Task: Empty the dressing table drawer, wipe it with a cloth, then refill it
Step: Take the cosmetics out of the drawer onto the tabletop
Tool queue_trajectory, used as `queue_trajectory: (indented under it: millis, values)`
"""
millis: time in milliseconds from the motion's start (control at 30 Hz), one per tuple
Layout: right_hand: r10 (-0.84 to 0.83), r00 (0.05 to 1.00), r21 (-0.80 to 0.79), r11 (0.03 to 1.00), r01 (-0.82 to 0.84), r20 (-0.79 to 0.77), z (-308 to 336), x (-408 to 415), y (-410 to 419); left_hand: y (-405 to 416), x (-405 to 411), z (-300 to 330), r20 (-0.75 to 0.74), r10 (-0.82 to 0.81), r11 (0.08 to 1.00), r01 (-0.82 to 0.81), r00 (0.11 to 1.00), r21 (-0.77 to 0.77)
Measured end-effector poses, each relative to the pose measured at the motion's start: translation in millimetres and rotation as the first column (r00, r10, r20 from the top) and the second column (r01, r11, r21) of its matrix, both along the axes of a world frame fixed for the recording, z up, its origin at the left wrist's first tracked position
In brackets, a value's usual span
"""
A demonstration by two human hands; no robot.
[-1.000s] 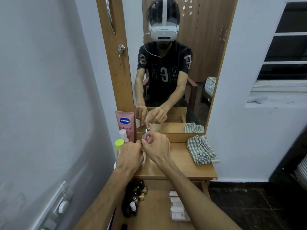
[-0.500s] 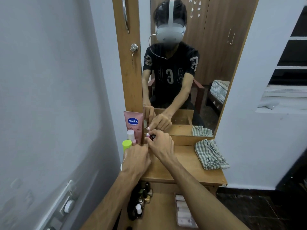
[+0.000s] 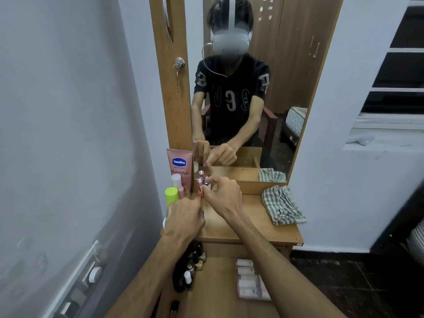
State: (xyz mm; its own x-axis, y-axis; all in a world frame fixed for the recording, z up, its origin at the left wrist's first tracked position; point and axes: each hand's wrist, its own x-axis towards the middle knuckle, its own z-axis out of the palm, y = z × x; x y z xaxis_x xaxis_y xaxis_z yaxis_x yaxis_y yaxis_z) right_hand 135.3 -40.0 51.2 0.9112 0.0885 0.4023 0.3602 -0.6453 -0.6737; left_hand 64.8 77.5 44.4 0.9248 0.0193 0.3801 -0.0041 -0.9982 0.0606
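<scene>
Pinching a small pink stick with a silver cap (image 3: 200, 188) between thumb and fingertips, the right hand (image 3: 223, 198) holds it upright on the dressing table top (image 3: 247, 222), close to the mirror (image 3: 252, 88) at 12 o'clock. The left hand (image 3: 184, 218) sits just at 7 o'clock of that stick, fingers curled down toward the wood; whether it grips anything cannot be told, since its fingertips are hidden. At 9 o'clock of the stick stand a pink Vaseline tube (image 3: 180, 171), a white-capped pink bottle (image 3: 177, 183) and a green-capped bottle (image 3: 171, 195), packed against one another along the wall side. A checked cloth (image 3: 283, 208) lies crumpled at 3 o'clock of the hands, well apart from them, near the table's far right corner. The open drawer (image 3: 220, 283) sits at 6 o'clock under the forearms, with dark small bottles (image 3: 190, 269) clustered at its left and a row of pale tubes (image 3: 249, 281) at its right.
</scene>
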Motion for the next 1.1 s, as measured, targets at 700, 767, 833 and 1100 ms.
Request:
queue_trajectory:
  millis: [700,767,833,1100]
  values:
    - [0.265,0.924,-0.240,0.912,-0.333,-0.275,-76.4,-147.7,-9.1,49.4,-136.9,-67.9,-0.184,-0.019,0.961,-0.033,0.983,-0.275]
    - [0.264,0.922,-0.286,0.894,-0.344,-0.282,-79.0,-149.0,-5.0,50.4,-138.2,-70.3,-0.216,-0.031,0.963,-0.029,0.976,-0.269]
    - [0.259,0.928,-0.326,0.882,-0.340,-0.269,-82.0,-149.5,-1.7,49.8,-136.5,-72.0,-0.227,-0.034,0.965,-0.027,0.973,-0.260]
    - [0.270,0.937,-0.366,0.867,-0.337,-0.223,-92.3,-148.3,-3.4,40.0,-127.7,-71.3,-0.234,-0.068,0.970,0.009,0.970,-0.245]
